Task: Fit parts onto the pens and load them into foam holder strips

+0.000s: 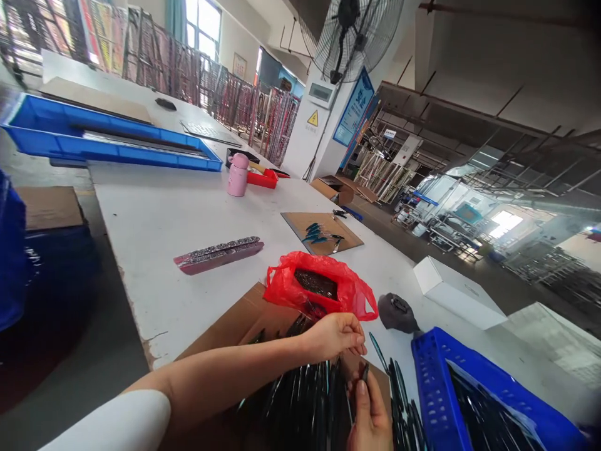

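My left hand (335, 337) reaches across with its fingers curled into a pinch, just below a red plastic bag (286, 288). Whatever it pinches is too small to make out. Lower down, my right hand (370, 410) grips a small, dark, slender piece (365, 372) between thumb and fingers, its tip pointing up. Beneath both hands, many long glossy dark pieces (300, 401) lie on brown cardboard (225, 322). The open bag holds a mass of small dark items (317, 283). More slender dark pieces (399, 394) lie right of my right hand.
A blue crate (434, 376) with dark pieces stands at the right, near a dark cloth-like bundle (397, 312) and white box (457, 294). Farther off are a board (350, 241) with teal pieces (315, 233), a purplish strip (218, 255), pink bottle (237, 175) and blue tray (141, 150).
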### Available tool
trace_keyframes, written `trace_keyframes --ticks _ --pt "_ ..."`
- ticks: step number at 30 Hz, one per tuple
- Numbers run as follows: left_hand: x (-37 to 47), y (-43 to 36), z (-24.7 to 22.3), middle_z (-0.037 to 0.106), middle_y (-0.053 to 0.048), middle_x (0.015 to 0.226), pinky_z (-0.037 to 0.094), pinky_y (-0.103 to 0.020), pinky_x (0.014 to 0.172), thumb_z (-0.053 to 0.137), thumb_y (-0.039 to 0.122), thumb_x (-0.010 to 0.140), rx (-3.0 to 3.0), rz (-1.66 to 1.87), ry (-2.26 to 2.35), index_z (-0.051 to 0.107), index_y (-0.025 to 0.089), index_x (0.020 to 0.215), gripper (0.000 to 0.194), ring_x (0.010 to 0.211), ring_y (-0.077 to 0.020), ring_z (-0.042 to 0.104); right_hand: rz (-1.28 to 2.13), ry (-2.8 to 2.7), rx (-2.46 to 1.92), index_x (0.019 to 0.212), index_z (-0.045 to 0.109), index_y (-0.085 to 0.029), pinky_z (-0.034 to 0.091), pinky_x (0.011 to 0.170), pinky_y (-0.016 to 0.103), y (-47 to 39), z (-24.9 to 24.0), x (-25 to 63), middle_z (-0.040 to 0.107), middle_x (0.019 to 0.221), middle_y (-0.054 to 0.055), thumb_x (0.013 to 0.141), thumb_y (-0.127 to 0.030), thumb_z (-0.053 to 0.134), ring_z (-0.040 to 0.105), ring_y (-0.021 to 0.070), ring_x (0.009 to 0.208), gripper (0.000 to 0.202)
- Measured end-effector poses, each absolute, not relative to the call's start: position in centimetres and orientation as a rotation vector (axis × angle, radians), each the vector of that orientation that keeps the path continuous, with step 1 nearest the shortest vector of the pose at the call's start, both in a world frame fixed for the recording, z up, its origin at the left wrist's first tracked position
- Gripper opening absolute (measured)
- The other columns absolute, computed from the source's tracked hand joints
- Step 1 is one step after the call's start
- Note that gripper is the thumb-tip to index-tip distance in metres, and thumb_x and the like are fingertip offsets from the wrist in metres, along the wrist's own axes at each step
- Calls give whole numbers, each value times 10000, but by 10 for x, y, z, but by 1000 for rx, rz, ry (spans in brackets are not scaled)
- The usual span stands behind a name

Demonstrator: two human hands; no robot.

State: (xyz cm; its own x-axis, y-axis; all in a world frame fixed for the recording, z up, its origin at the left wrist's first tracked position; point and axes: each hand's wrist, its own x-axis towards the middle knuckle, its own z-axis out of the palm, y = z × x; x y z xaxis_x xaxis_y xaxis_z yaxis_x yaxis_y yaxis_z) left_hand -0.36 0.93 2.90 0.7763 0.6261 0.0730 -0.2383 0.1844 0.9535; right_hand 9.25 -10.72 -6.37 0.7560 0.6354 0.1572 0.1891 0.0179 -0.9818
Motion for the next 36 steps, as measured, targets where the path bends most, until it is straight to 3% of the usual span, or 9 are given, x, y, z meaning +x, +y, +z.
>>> trace_keyframes --ticks 7,12,36 --pt "-8 2 33 643 -22 697 423 -204 606 545 275 745 1254 654 352 495 136 760 149 605 -85 575 477 -666 -1617 1146 570 -167 445 840 293 -110 -50 89 603 1116 76 727 -561 545 535 244 1057 576" --pt "-6 2 26 644 -26 733 428 -213 542 522 261 747 1284 608 297 473 146 792 133 551 -94 574 498 -657 -1567 1158 559 -170 431 859 293 -111 -48 89 602 1121 69 727 -533 563 539 234 1052 564" --pt "-12 -1 36 634 -13 730 413 -174 530 484 186 759 1416 590 367 504 140 784 57 608 -91 590 545 -589 -1553 1153 560 -165 421 877 292 -112 -41 85 588 1145 68 699 -524 598 515 239 1084 580"
